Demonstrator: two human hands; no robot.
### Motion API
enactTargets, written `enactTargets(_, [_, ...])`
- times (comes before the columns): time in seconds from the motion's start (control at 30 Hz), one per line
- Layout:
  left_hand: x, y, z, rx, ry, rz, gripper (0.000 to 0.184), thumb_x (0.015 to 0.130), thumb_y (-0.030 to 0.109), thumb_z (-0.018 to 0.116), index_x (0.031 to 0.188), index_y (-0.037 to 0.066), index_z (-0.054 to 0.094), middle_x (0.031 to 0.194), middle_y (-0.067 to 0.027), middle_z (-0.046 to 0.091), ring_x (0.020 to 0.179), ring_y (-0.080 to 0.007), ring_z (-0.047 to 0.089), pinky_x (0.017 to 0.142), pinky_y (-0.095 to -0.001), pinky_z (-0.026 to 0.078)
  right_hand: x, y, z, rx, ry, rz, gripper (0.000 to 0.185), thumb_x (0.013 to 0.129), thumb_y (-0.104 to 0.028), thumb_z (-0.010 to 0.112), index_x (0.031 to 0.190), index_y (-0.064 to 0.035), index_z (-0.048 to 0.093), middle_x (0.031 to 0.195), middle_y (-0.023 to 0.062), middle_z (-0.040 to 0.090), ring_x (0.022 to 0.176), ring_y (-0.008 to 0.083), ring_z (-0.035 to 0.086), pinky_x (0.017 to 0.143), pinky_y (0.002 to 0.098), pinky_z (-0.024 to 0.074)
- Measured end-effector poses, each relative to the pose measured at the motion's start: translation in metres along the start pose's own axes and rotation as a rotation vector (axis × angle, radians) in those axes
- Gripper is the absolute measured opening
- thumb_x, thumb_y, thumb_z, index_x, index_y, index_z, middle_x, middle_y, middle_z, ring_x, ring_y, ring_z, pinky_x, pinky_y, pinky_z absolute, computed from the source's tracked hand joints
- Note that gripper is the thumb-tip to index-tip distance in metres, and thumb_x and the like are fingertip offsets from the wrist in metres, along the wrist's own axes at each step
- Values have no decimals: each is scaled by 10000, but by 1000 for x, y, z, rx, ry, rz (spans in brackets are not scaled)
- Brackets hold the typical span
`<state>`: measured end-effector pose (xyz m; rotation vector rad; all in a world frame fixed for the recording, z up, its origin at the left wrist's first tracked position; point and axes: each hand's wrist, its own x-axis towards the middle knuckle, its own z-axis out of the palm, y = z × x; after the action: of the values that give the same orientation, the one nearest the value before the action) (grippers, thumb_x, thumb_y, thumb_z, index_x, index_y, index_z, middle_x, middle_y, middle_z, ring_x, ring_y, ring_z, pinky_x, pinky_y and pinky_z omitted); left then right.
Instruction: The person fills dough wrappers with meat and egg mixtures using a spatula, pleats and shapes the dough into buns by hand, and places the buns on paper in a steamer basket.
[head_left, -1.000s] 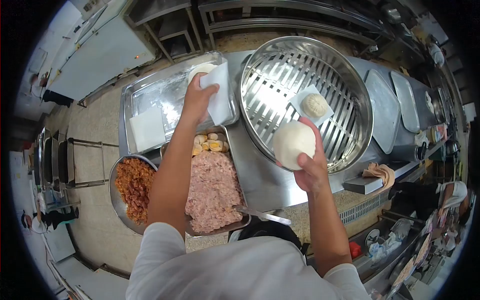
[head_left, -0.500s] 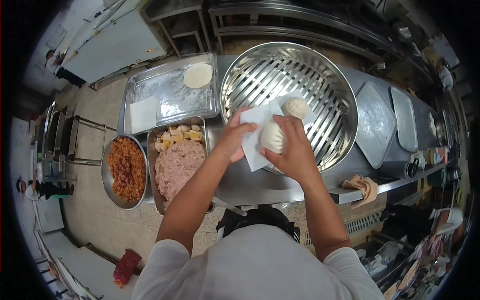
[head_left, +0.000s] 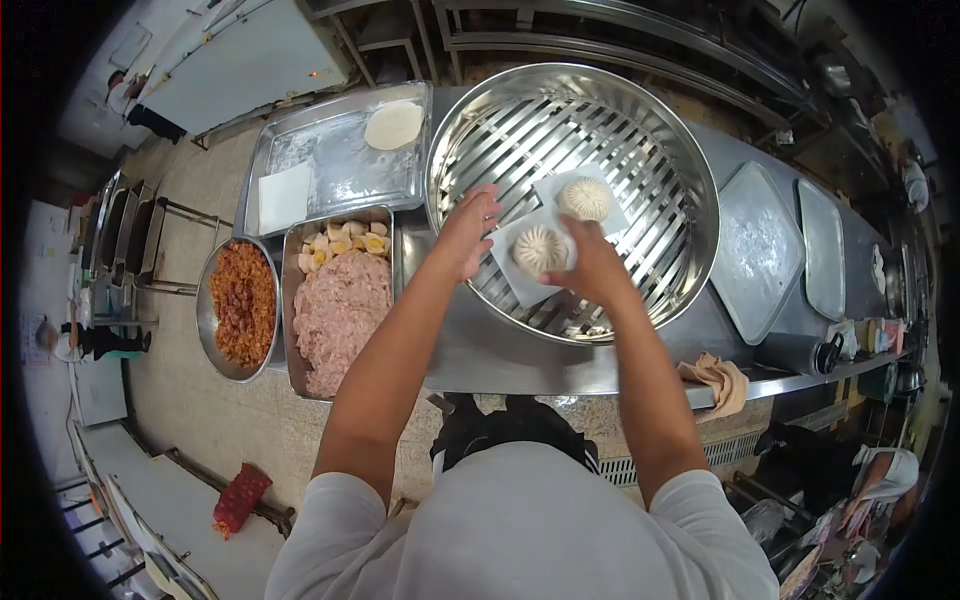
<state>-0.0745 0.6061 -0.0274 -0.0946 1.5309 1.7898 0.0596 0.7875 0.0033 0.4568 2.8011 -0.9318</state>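
Two pleated buns rest on overlapping white paper squares in a round steel steamer (head_left: 698, 190) with a slatted bottom. The nearer bun (head_left: 540, 250) lies on its own paper (head_left: 522, 284); the other bun (head_left: 586, 198) is just behind and to its right. My right hand (head_left: 592, 262) is beside the nearer bun, fingers curved around its right side; whether they touch it is unclear. At the steamer's left rim, my left hand (head_left: 468, 232) holds nothing, its fingers apart.
Left of the steamer, a metal tray (head_left: 340, 180) holds a flat dough round (head_left: 394, 125) and stacked papers (head_left: 284, 198). Nearer are a pan with minced meat (head_left: 345, 310) and egg pieces, and a bowl of reddish filling (head_left: 243, 310). Flat trays (head_left: 757, 250) lie right. Other people stand farther off.
The nearer bun and its paper have come down from my hands onto the steamer's slats. My left hand has let go of the paper and moved left.
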Motion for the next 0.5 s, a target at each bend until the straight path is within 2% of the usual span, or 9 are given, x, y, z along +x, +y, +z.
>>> enactTargets(0.07, [7, 2, 0, 50, -46, -23, 584, 955, 507, 480, 1447, 198, 423, 1438, -137, 437, 1320, -302, 378, 1057, -502, 283, -10, 18, -23, 57, -22, 19, 962, 635, -309, 893, 1442, -88, 418, 1361, 264, 483, 1230, 410, 530, 1034, 434, 446])
enactTargets(0.17, [10, 0, 10, 148, -116, -99, 626, 952, 544, 468, 1469, 196, 403, 1455, -166, 416, 1359, -326, 349, 1077, -529, 271, -8, 39, -14, -37, -75, 109, 1018, 620, -322, 905, 1474, -137, 383, 1379, 252, 463, 1206, 409, 547, 1010, 423, 472])
enactTargets(0.23, [15, -2, 21, 197, -137, -142, 648, 953, 561, 462, 1482, 194, 389, 1464, -180, 403, 1377, -336, 334, 1085, -544, 264, 1, 26, 7, 42, -38, -7, 1030, 611, -313, 909, 1477, -138, 379, 1383, 259, 456, 1213, 406, 542, 1009, 430, 473])
enactTargets(0.27, [17, -5, 26, 256, -99, -165, 645, 959, 564, 462, 1478, 188, 387, 1444, -176, 429, 1349, -334, 374, 1077, -555, 272, 5, 15, 16, 69, -14, -54, 1026, 596, -281, 915, 1460, -101, 392, 1353, 262, 478, 1246, 407, 509, 1040, 429, 438])
enactTargets(0.33, [19, -13, 33, 319, -55, -192, 643, 966, 567, 462, 1475, 183, 386, 1423, -173, 455, 1320, -332, 415, 1070, -566, 281, 17, -5, 31, 20, -37, -50, 1027, 598, -291, 914, 1464, -111, 390, 1333, 260, 483, 1227, 414, 515, 1030, 435, 446])
enactTargets(0.37, [18, -17, 36, 209, -86, -190, 644, 969, 570, 469, 1470, 176, 381, 1390, -173, 487, 1282, -331, 457, 1054, -573, 302, 20, -12, 35, -37, -62, -52, 1029, 601, -300, 912, 1468, -121, 387, 1313, 258, 489, 1208, 420, 521, 1020, 440, 455])
enactTargets(0.4, [19, -21, 36, 98, -111, -184, 645, 972, 572, 476, 1465, 168, 376, 1358, -172, 519, 1244, -329, 499, 1038, -581, 322, 20, -16, 40, -154, -35, -89, 963, 607, -292, 896, 1433, -124, 430, 1225, 256, 518, 1115, 436, 562, 953, 459, 492])
enactTargets(0.43, [20, -24, 35, 96, -96, -183, 645, 972, 572, 476, 1465, 168, 376, 1358, -172, 519, 1244, -329, 499, 1038, -581, 322, 22, -15, 45, -150, -43, -101, 963, 607, -292, 896, 1433, -124, 430, 1225, 256, 518, 1115, 436, 562, 953, 459, 492])
enactTargets(0.5, [23, -27, 31, 97, -128, -225, 646, 970, 569, 496, 1451, 155, 375, 1307, -167, 563, 1174, -327, 551, 1014, -585, 358, 27, -6, 51, -171, 21, -116, 853, 625, -269, 861, 1384, -128, 498, 1206, 247, 528, 1020, 443, 597, 878, 479, 529])
